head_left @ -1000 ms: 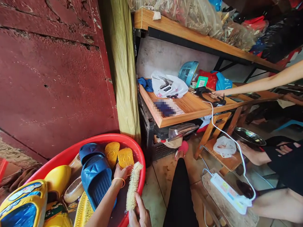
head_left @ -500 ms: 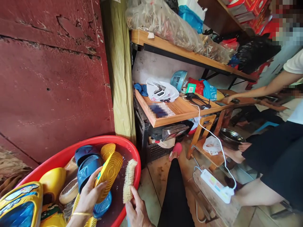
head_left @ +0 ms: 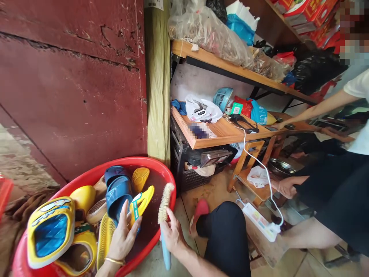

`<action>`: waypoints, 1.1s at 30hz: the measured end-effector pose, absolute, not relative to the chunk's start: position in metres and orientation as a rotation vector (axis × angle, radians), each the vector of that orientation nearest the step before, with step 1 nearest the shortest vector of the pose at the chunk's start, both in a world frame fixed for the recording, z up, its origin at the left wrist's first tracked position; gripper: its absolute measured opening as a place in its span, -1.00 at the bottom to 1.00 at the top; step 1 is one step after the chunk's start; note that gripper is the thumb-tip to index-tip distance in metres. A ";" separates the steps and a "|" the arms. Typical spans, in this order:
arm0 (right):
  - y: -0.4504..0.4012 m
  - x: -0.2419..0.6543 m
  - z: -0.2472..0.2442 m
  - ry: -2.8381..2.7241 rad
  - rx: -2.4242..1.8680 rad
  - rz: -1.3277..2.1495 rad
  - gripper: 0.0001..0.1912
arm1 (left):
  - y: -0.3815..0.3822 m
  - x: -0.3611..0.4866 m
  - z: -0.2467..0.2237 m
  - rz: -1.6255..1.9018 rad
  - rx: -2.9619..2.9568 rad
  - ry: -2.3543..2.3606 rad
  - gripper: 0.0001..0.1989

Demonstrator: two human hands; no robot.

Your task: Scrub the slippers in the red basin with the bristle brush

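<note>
A yellow slide slipper [head_left: 147,198] with a green strip across its strap is in my left hand [head_left: 124,235], fingers closed around its near side. My right hand [head_left: 172,231] grips a scrub brush [head_left: 165,200] with pale bristles and a light blue handle. The bristles point up near the basin's right rim, apart from the slipper. Below the slipper is dark water in a red basin [head_left: 121,161]. Blue slippers [head_left: 118,188], a yellow sole [head_left: 140,177] and a yellow padded slipper with blue lining [head_left: 51,232] also sit in the basin.
A wooden table [head_left: 219,140] holds a blue fan [head_left: 223,99] and bags. A power strip [head_left: 261,222] with a white cable lies on a low board at right. Another person's arm [head_left: 319,109] reaches over the table. A maroon door [head_left: 86,100] stands behind the basin.
The yellow slipper has turned in my left hand, from its ridged sole facing me to its strap showing. My view has shifted left, and my knee is now bent. The brush stays in my right hand.
</note>
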State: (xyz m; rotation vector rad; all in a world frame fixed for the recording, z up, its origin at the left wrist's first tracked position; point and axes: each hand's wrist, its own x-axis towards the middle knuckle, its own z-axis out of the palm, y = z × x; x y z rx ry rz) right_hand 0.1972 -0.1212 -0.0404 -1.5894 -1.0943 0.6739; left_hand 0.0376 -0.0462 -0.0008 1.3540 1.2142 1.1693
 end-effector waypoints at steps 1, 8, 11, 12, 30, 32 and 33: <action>-0.123 0.198 -0.036 -1.160 -1.590 0.646 -0.42 | -0.046 0.038 -0.003 1.167 1.340 1.215 -0.08; -0.091 0.222 0.003 -1.761 -1.827 0.476 -0.46 | -0.045 0.037 -0.036 1.047 1.665 1.328 -0.13; -0.057 0.246 0.011 -1.695 -1.926 0.463 -0.49 | -0.044 0.033 -0.049 1.071 1.972 1.321 -0.22; -0.046 0.252 0.012 -1.667 -1.884 0.495 -0.51 | -0.042 0.033 -0.051 1.104 2.086 1.311 -0.22; 0.054 0.256 0.017 -0.952 -1.254 1.566 -0.15 | -0.025 0.028 -0.029 0.935 2.864 1.249 -0.39; 0.055 0.254 0.019 -0.935 -1.233 1.554 -0.16 | -0.026 0.026 -0.018 0.885 2.886 1.153 -0.34; 0.056 0.253 0.021 -0.941 -1.222 1.538 -0.16 | -0.026 0.025 -0.010 0.883 2.873 1.093 -0.31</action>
